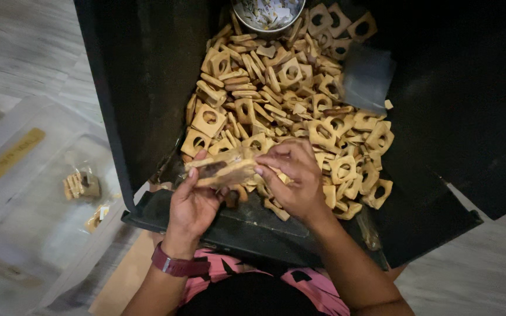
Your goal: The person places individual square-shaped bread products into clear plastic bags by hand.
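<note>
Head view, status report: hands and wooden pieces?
Left hand and right hand grip a clear packet together. Wooden square rings fill black bin. Nothing blocking.

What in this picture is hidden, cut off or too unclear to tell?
- Head view: the metal bowl is cut off by the top edge.
- The bag held by the left hand and right hand is blurred; its contents cannot be told.
- The wooden pieces lower in the black bin are hidden by those on top.
- Packets in the clear tub are too blurred to identify.
</note>
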